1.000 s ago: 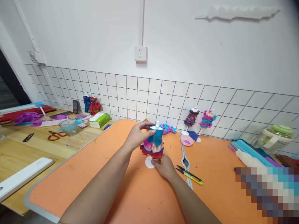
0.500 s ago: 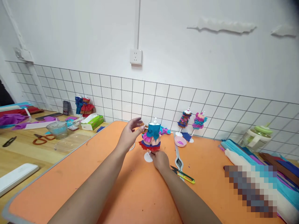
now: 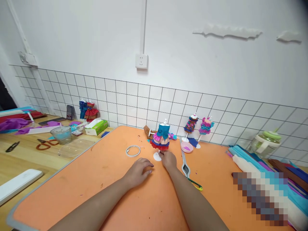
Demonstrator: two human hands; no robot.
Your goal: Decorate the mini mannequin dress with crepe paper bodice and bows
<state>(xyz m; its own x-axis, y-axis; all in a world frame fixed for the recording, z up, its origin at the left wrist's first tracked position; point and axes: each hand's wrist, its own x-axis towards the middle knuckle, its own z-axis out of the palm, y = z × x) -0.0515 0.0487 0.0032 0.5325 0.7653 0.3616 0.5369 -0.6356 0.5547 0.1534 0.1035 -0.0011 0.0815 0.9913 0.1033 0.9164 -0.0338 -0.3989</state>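
On orange mat: ruffled dress, right fingers at round base.

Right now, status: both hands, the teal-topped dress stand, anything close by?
Left hand open, apart from dress stand. Right hand low, at its white base. Stand upright. White ring beyond left hand.

Tissue box, upright phone on wooden table; socket on wall; lidded jug at right.
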